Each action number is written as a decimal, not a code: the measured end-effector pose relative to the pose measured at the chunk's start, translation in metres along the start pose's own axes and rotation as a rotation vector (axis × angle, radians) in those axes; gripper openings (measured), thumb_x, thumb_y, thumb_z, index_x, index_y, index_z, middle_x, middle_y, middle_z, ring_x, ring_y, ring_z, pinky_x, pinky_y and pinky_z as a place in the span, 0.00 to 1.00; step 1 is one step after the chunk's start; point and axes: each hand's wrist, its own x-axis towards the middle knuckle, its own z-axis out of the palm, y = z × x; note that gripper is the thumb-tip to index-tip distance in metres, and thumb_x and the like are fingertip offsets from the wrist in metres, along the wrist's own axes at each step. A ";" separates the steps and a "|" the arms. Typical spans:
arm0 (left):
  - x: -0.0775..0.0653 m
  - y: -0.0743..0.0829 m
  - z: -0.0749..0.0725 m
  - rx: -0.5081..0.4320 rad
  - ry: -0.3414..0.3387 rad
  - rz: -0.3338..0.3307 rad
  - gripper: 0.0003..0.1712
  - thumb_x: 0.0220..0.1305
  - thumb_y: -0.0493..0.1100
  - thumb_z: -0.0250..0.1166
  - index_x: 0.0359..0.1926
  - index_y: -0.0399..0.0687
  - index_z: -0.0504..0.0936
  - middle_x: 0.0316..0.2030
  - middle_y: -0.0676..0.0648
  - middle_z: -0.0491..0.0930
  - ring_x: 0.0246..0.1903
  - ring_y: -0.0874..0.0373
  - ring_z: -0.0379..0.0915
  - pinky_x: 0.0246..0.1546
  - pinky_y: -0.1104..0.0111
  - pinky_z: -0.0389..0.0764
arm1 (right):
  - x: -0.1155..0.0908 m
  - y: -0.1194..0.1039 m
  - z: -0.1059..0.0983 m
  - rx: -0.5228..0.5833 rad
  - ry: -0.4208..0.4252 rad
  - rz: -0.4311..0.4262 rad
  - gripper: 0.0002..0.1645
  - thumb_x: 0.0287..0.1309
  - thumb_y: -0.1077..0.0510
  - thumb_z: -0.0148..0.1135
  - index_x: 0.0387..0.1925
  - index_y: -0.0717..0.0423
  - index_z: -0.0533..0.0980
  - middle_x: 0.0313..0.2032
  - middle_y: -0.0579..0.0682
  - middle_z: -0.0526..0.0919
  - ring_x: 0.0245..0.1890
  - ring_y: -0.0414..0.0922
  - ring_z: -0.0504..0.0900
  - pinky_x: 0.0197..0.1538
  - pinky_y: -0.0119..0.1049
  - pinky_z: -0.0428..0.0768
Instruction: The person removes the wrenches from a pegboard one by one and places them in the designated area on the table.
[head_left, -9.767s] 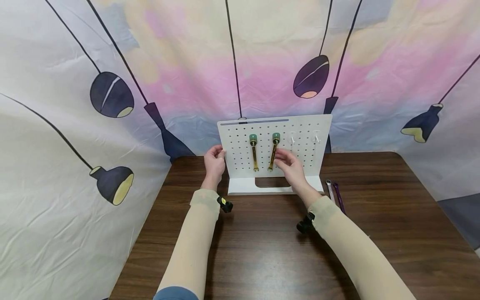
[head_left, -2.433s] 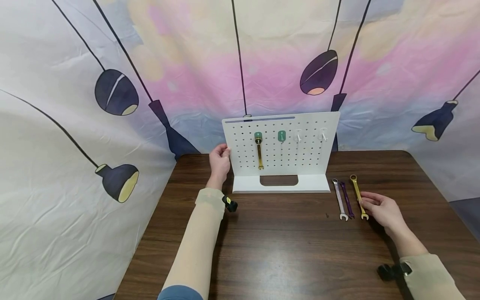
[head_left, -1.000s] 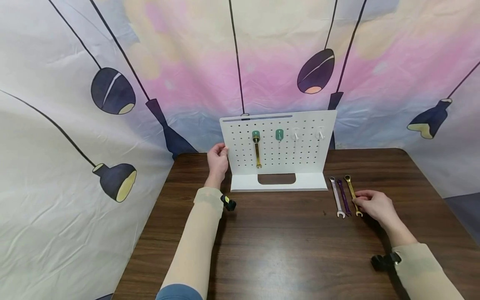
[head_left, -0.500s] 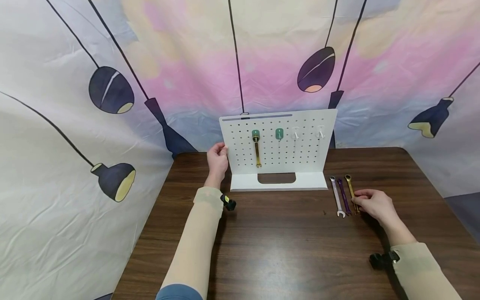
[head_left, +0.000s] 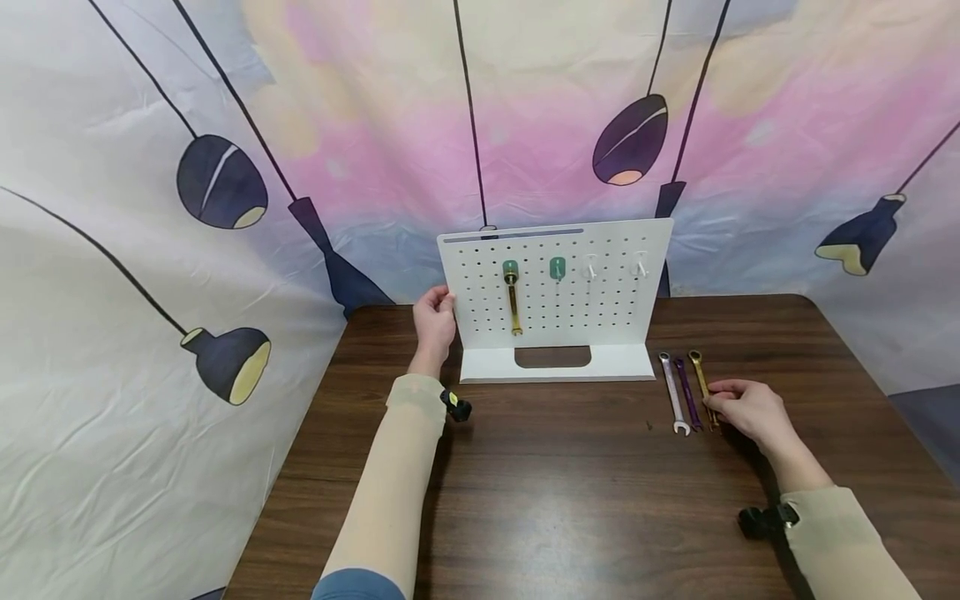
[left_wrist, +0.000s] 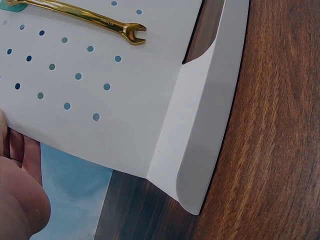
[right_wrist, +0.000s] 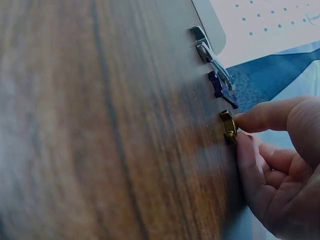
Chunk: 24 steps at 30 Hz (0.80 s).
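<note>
My left hand [head_left: 433,327] grips the left edge of a white pegboard [head_left: 480,321], thumb in front and fingers behind, as the left wrist view shows. A gold combination wrench [head_left: 513,307] hangs by its ring end from the board's leftmost green-backed hook. To the right of the board, my right hand [head_left: 753,412] pinches another gold combination wrench [head_left: 698,373] between thumb and index finger. That wrench lies along the tabletop, ring end away from me; the fingertips cover part of its shank. Left of it lie a purple wrench [head_left: 686,392] and a silver one [head_left: 672,393], roughly parallel.
Right of the hanging wrench, the board carries a bare green-backed hook [head_left: 557,267] and two clear-backed hooks, one [head_left: 590,266] nearer the middle. Its flat foot [head_left: 487,367] rests on the brown wooden table [head_left: 555,483]. A printed cloth [head_left: 360,150] hangs behind.
The second gold wrench, on the board 9.8 s ago, now lies on the table. Since 2.4 s ago, my right hand has shifted it slightly left, closer to the purple wrench. My left hand stays at the board.
</note>
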 end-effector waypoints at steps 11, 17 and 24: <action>0.000 0.001 -0.001 0.019 -0.007 0.000 0.06 0.78 0.34 0.63 0.44 0.32 0.83 0.35 0.49 0.75 0.37 0.57 0.71 0.37 0.71 0.74 | -0.001 0.000 0.001 -0.003 0.010 -0.005 0.25 0.70 0.57 0.67 0.56 0.76 0.79 0.44 0.65 0.88 0.34 0.41 0.86 0.34 0.31 0.85; 0.000 0.002 -0.002 0.030 -0.005 0.001 0.06 0.79 0.34 0.63 0.44 0.33 0.83 0.35 0.49 0.75 0.38 0.57 0.71 0.38 0.71 0.74 | -0.002 0.001 -0.001 0.009 -0.002 -0.019 0.26 0.71 0.56 0.67 0.57 0.76 0.79 0.46 0.67 0.88 0.37 0.43 0.87 0.36 0.31 0.86; -0.003 0.004 -0.002 0.031 -0.011 -0.007 0.06 0.79 0.34 0.63 0.44 0.33 0.83 0.36 0.47 0.76 0.39 0.55 0.72 0.38 0.71 0.74 | -0.006 0.002 -0.007 0.067 -0.059 -0.036 0.32 0.73 0.54 0.68 0.63 0.78 0.74 0.51 0.70 0.85 0.37 0.34 0.85 0.39 0.31 0.86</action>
